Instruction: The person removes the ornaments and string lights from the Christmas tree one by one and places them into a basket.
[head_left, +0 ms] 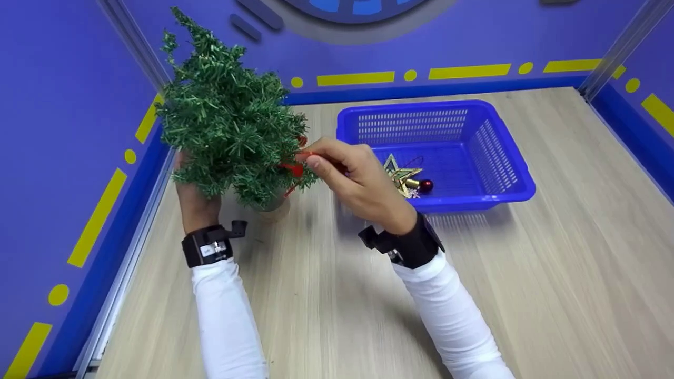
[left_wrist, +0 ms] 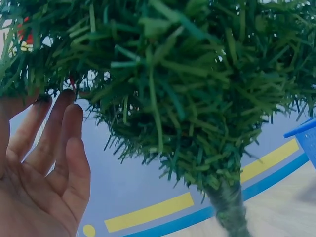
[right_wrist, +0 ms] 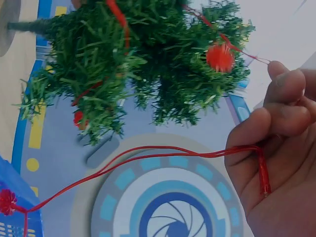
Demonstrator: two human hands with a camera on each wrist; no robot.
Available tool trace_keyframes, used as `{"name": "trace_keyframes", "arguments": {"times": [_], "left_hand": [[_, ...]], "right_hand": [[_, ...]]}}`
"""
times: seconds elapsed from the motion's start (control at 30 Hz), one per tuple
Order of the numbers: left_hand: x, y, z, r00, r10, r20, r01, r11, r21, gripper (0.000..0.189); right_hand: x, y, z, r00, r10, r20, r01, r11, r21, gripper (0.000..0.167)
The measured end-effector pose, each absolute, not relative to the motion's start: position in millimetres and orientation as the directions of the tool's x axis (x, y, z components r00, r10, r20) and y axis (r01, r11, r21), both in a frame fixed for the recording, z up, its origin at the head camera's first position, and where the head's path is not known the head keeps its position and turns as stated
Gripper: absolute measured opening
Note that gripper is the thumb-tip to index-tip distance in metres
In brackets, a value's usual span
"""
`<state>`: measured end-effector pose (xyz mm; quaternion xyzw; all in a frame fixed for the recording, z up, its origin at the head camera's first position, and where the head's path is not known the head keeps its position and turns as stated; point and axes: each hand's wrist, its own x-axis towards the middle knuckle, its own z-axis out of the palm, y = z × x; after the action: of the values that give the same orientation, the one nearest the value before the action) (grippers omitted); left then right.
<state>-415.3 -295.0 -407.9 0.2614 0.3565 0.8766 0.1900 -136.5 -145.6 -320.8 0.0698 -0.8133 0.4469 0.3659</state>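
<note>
A small artificial Christmas tree leans to the left on a slim stem. My left hand is at its left side, partly hidden by foliage. In the left wrist view, the left fingers are extended, tips among the lower branches. My right hand pinches the end of a thin red cord between thumb and fingertip. This cord runs to the tree, where a red ball hangs. Another red cord is looped through the right hand's curled fingers and trails to a red knotted ornament.
A blue plastic basket stands right of the tree. Inside are a gold-edged star, a dark red ball and other small ornaments. Blue-purple panels with yellow marks border the wooden table at the back and sides.
</note>
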Motion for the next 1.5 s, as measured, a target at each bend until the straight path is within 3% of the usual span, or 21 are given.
{"name": "trace_keyframes", "arguments": {"times": [0.33, 0.67, 0.9, 1.2, 1.37, 1.5], "left_hand": [[-409, -294, -407, -0.796, 0.512, 0.322, -0.172, -0.702, 0.691, 0.040], [-409, -294, -406, -0.849, 0.409, 0.334, -0.086, -0.732, 0.676, 0.042], [-410, -293, -411, -0.845, 0.376, 0.380, -0.041, -0.755, 0.654, 0.039], [-413, -292, -412, -0.843, 0.358, 0.401, -0.011, -0.758, 0.653, 0.036], [-412, -293, -414, -0.845, 0.366, 0.389, -0.026, -0.756, 0.655, 0.040], [-413, -292, -413, -0.849, 0.367, 0.381, -0.030, -0.752, 0.659, 0.040]], "right_hand": [[-131, -138, -320, -0.744, 0.215, 0.633, -0.429, 0.573, -0.699, 0.015], [-120, -116, -320, -0.750, 0.256, 0.610, -0.410, 0.544, -0.732, 0.018], [-105, -104, -317, -0.827, 0.153, 0.541, -0.390, 0.538, -0.748, 0.021], [-106, -117, -314, -0.921, -0.120, 0.370, -0.380, 0.477, -0.792, 0.020], [-116, -135, -315, -0.910, -0.244, 0.335, -0.413, 0.463, -0.784, 0.020], [-116, -140, -312, -0.852, -0.211, 0.479, -0.521, 0.430, -0.737, 0.019]]}}
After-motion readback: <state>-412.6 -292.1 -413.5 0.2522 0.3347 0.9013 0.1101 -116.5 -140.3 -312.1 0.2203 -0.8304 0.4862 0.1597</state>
